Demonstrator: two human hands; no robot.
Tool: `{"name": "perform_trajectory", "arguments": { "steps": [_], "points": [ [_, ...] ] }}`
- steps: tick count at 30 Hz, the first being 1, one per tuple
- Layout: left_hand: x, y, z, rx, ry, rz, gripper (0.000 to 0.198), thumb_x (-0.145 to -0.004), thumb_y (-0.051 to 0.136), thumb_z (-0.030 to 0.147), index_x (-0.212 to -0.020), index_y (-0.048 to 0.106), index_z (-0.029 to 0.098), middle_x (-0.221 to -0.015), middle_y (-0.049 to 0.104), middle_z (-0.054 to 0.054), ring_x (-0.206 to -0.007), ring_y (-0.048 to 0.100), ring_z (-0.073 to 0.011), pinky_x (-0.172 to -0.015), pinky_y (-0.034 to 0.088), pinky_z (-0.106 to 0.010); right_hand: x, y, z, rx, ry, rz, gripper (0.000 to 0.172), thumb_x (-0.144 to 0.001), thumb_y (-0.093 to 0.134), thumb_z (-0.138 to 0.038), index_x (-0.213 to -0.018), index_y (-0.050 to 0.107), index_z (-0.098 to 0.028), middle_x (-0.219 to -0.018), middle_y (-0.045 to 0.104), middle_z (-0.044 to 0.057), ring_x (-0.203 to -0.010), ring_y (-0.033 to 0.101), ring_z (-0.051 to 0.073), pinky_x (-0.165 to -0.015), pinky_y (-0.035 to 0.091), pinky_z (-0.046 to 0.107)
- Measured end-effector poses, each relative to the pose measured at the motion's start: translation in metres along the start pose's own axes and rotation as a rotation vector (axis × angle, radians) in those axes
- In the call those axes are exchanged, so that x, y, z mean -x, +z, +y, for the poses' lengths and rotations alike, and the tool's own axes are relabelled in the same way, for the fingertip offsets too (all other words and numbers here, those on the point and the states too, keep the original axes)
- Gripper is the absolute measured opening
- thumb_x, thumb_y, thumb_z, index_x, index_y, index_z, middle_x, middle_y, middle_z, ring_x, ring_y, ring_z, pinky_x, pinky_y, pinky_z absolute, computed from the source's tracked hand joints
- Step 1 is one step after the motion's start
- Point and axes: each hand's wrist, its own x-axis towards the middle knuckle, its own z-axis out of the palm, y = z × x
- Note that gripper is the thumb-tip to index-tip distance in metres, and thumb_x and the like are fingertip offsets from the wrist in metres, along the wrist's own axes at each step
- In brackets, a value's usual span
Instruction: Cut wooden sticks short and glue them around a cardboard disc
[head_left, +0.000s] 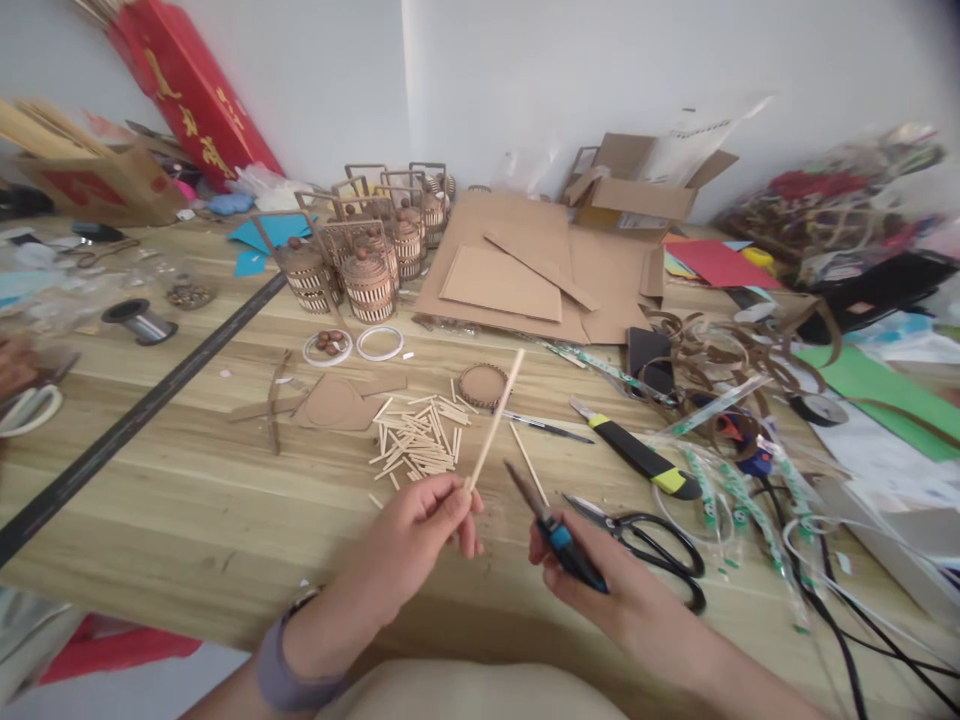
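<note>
My left hand (420,540) pinches the lower end of a long thin wooden stick (496,415), which slants up and to the right over the table. Close to its right, my right hand (600,585) grips a pair of blue-handled cutting pliers (551,525) with the jaws pointing up-left toward the stick. A pile of short cut stick pieces (416,440) lies on the wooden table (187,500) just beyond my left hand. A loose stick (529,463) rests between the hands.
Black scissors (652,540) and a yellow-black utility knife (637,455) lie right of my hands. Small bamboo cages (367,270) and cardboard sheets (517,270) stand farther back. A long black ruler (135,420) crosses the left side. Cables and glue-stick wrappers clutter the right.
</note>
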Motion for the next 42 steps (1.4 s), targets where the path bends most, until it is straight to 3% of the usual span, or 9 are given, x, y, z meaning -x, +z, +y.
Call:
{"name": "perform_trajectory", "arguments": {
  "steps": [4, 8, 13, 21, 25, 29, 32, 37, 42],
  "points": [
    [-0.002, 0.002, -0.002, -0.443, 0.013, 0.018, 0.031, -0.094, 0.038, 0.037, -0.072, 0.053, 0.021, -0.067, 0.064, -0.002, -0.067, 0.059, -0.0185, -0.068, 0.04, -0.028, -0.007, 0.003, -0.007, 0.241, -0.23, 0.36, 0.011, -0.092, 0.043, -0.025, -0.099, 0.05, -0.022, -0.097, 0.061, 0.011, -0.091, 0.06, 0.024, -0.079, 0.047, 0.035],
    [-0.004, 0.009, -0.006, -0.726, 0.081, 0.029, 0.024, -0.092, 0.037, 0.022, -0.074, 0.053, 0.021, -0.072, 0.066, -0.004, -0.069, 0.062, -0.0205, -0.066, 0.039, -0.029, -0.024, 0.008, -0.016, 0.437, -0.368, 0.451, 0.017, -0.091, 0.044, -0.018, -0.107, 0.049, -0.022, -0.13, 0.054, 0.016, -0.117, 0.055, 0.028, -0.084, 0.048, 0.036],
    [-0.007, 0.015, -0.001, -1.109, 0.06, 0.077, 0.027, -0.088, 0.035, 0.008, -0.09, 0.06, 0.019, -0.084, 0.07, -0.012, -0.079, 0.066, -0.028, -0.067, 0.041, -0.034, -0.044, 0.016, -0.013, 0.617, -0.203, 0.468, 0.016, -0.094, 0.043, -0.025, -0.106, 0.051, -0.019, -0.097, 0.066, 0.012, -0.086, 0.063, 0.027, -0.067, 0.045, 0.033],
    [-0.021, 0.026, -0.011, -1.361, 0.055, 0.149, 0.03, -0.086, 0.036, 0.002, -0.088, 0.062, 0.017, -0.077, 0.069, -0.012, -0.075, 0.067, -0.0273, -0.071, 0.045, -0.036, -0.062, 0.032, -0.017, 0.775, 0.019, 0.517, 0.007, -0.091, 0.05, -0.024, -0.095, 0.053, -0.019, -0.092, 0.067, 0.01, -0.079, 0.063, 0.026, -0.069, 0.036, 0.033],
    [-0.022, 0.012, -0.013, -1.123, 0.131, 0.127, 0.026, -0.093, 0.036, 0.012, -0.083, 0.059, 0.017, -0.078, 0.068, -0.011, -0.076, 0.064, -0.025, -0.068, 0.043, -0.033, -0.063, 0.018, -0.012, 0.559, -0.025, 0.471, 0.006, -0.09, 0.05, -0.024, -0.093, 0.05, -0.02, -0.086, 0.065, 0.007, -0.076, 0.061, 0.023, -0.068, 0.038, 0.031],
    [-0.018, -0.011, -0.012, -0.421, 0.106, -0.168, 0.033, -0.097, 0.036, 0.042, -0.082, 0.055, 0.02, -0.059, 0.059, 0.002, -0.057, 0.055, -0.0147, -0.06, 0.039, -0.025, -0.051, -0.012, -0.003, 0.151, -0.14, 0.289, 0.014, -0.09, 0.047, -0.036, -0.087, 0.048, -0.022, -0.076, 0.058, 0.001, -0.07, 0.055, 0.018, -0.064, 0.043, 0.027],
    [-0.021, -0.012, -0.016, -0.083, -0.006, -0.088, 0.037, -0.091, 0.043, 0.052, -0.08, 0.054, 0.018, -0.061, 0.064, 0.0, -0.057, 0.058, -0.0145, -0.061, 0.039, -0.026, -0.04, -0.02, -0.006, 0.141, -0.175, 0.287, 0.013, -0.09, 0.047, -0.035, -0.088, 0.049, -0.022, -0.079, 0.059, 0.001, -0.071, 0.054, 0.017, -0.066, 0.043, 0.027],
    [-0.03, 0.004, -0.022, 0.09, -0.062, -0.079, 0.05, -0.076, 0.058, 0.066, -0.078, 0.058, 0.016, -0.072, 0.069, -0.005, -0.067, 0.064, -0.0186, -0.063, 0.04, -0.028, -0.033, -0.001, -0.018, 0.221, -0.224, 0.168, 0.004, -0.089, 0.046, -0.022, -0.092, 0.049, -0.022, -0.08, 0.064, 0.003, -0.07, 0.059, 0.018, -0.062, 0.042, 0.026],
    [-0.032, 0.011, -0.02, 0.125, -0.128, -0.119, 0.058, -0.067, 0.062, 0.073, -0.076, 0.058, 0.016, -0.068, 0.069, -0.005, -0.066, 0.066, -0.0201, -0.063, 0.039, -0.029, -0.038, 0.012, -0.014, 0.393, -0.255, 0.244, 0.027, -0.079, 0.045, -0.008, -0.104, 0.047, -0.019, -0.091, 0.067, 0.01, -0.084, 0.064, 0.025, -0.07, 0.046, 0.032]
  ]
}}
